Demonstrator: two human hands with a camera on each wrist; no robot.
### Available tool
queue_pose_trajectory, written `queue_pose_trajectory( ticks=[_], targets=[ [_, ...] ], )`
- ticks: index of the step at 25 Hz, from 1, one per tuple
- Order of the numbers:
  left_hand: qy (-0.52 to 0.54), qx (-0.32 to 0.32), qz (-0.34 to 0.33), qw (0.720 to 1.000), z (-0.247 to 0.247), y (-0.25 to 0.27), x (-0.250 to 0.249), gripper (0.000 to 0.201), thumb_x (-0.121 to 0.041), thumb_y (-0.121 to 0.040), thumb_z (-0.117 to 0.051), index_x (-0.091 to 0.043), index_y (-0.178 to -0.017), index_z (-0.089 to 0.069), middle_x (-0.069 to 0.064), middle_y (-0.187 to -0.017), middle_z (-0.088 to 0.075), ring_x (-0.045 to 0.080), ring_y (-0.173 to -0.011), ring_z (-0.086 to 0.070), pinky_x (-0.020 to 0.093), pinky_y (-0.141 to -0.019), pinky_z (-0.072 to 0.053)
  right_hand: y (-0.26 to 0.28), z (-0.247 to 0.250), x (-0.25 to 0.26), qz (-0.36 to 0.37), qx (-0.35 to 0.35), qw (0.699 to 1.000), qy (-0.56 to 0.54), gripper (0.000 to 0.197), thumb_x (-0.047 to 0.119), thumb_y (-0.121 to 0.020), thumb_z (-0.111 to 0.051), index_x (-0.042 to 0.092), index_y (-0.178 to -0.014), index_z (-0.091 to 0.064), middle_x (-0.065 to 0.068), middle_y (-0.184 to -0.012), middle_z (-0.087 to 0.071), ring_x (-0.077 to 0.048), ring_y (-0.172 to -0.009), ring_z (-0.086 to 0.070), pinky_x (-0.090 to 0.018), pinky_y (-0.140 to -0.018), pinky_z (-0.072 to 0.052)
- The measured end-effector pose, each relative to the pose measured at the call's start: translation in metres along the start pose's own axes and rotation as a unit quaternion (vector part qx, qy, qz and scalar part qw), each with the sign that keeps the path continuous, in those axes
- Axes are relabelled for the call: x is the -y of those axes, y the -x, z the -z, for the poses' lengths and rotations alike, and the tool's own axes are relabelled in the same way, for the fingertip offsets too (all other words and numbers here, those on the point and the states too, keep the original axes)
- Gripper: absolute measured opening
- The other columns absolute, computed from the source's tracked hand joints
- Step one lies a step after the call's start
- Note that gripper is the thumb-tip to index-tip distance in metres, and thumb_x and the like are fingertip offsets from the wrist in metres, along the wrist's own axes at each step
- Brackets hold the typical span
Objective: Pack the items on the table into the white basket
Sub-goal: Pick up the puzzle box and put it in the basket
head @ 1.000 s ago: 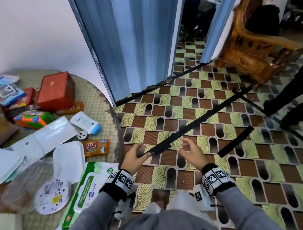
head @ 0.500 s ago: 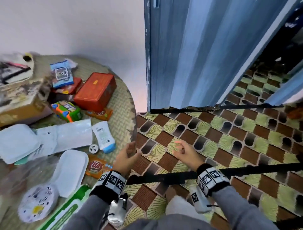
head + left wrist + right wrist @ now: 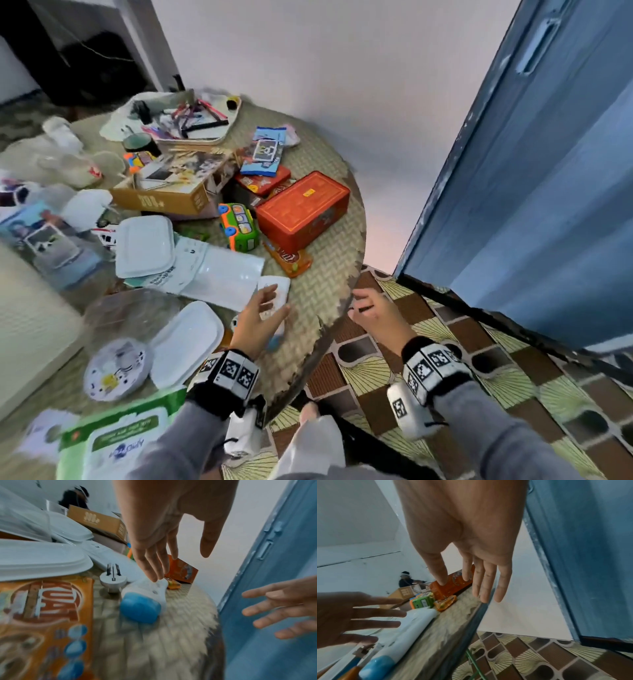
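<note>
A round woven table [image 3: 322, 284] is covered with loose items. A white tube with a blue cap [image 3: 144, 595] lies near its right edge. My left hand [image 3: 274, 301] hovers over the tube with straight, spread fingers [image 3: 150, 568] whose tips reach its far end. It grips nothing. My right hand [image 3: 363, 303] is open too, just off the table edge above the tiled floor, fingers [image 3: 486, 585] straight. A white ribbed wall [image 3: 27, 325] stands at the left edge; I cannot tell whether it is the basket.
Near the tube lie a white plug [image 3: 113, 580], an orange snack packet [image 3: 46, 615], a red tin [image 3: 301, 209], a green toy bus [image 3: 239, 228], white foam trays [image 3: 144, 246] and a green wipes pack [image 3: 120, 442]. A blue door [image 3: 531, 171] stands right.
The head view swung left from the floor to the table. Both hands moved left; the left one now sits over the white tube, the right one at the table edge.
</note>
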State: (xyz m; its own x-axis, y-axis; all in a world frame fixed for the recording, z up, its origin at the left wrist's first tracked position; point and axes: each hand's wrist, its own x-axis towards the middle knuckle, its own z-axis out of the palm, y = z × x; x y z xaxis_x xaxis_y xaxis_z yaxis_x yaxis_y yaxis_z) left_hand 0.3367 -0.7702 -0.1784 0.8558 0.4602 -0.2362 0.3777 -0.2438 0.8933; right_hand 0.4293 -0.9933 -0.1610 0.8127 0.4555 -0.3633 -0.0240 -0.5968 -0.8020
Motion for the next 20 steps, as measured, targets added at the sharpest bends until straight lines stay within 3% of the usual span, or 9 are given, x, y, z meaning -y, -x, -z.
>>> queue_pose_trajectory(
  ticks=[4,8,11,17,20],
  targets=[
    [0.015,-0.057,0.012,0.998,0.026,-0.028,-0.008,0.044,-0.021,-0.087,-0.068,-0.018,-0.128,-0.051,0.006,-0.121,-0.058,0.019,-0.111,-0.054,0.032,-0.094,-0.043,-0.054,-0.015,0.039,0.037,0.041,0.998,0.026,0.043,0.018,-0.092,-0.055,0.016,-0.133,-0.045,-0.001,-0.114,-0.054,-0.010,-0.095,-0.052,-0.010,-0.067,-0.037],
    [0.019,-0.093,0.012,0.995,0.053,-0.053,-0.009,0.044,-0.022,-0.086,-0.068,-0.021,-0.127,-0.051,0.004,-0.121,-0.059,0.016,-0.108,-0.054,0.026,-0.088,-0.041,-0.097,-0.037,0.073,0.092,0.043,0.995,0.014,0.040,0.015,-0.090,-0.060,0.015,-0.129,-0.051,-0.002,-0.105,-0.058,-0.008,-0.085,-0.055,-0.013,-0.070,-0.042],
    [0.042,-0.123,0.020,0.991,0.071,-0.066,-0.010,0.044,-0.023,-0.087,-0.068,-0.021,-0.127,-0.051,0.003,-0.122,-0.058,0.015,-0.108,-0.053,0.024,-0.087,-0.039,-0.121,-0.054,0.099,0.138,0.058,0.989,0.007,0.038,0.012,-0.090,-0.061,0.012,-0.127,-0.054,-0.005,-0.103,-0.060,-0.009,-0.083,-0.055,-0.007,-0.068,-0.043],
    [0.072,-0.203,0.034,0.976,0.105,-0.089,-0.020,0.046,-0.026,-0.088,-0.066,-0.019,-0.131,-0.050,0.001,-0.120,-0.058,0.013,-0.108,-0.054,0.023,-0.086,-0.039,-0.164,-0.073,0.152,0.210,0.101,0.972,0.005,0.026,0.008,-0.091,-0.059,0.012,-0.117,-0.059,0.007,-0.092,-0.059,-0.004,-0.085,-0.056,-0.013,-0.076,-0.045],
    [0.076,-0.248,0.039,0.965,0.122,-0.110,-0.029,0.048,-0.026,-0.088,-0.065,-0.017,-0.133,-0.050,0.002,-0.120,-0.058,0.014,-0.106,-0.054,0.023,-0.085,-0.039,-0.200,-0.070,0.184,0.226,0.115,0.967,0.013,0.022,0.009,-0.093,-0.056,0.012,-0.114,-0.060,0.000,-0.090,-0.060,-0.009,-0.081,-0.058,-0.019,-0.071,-0.047]
  ],
)
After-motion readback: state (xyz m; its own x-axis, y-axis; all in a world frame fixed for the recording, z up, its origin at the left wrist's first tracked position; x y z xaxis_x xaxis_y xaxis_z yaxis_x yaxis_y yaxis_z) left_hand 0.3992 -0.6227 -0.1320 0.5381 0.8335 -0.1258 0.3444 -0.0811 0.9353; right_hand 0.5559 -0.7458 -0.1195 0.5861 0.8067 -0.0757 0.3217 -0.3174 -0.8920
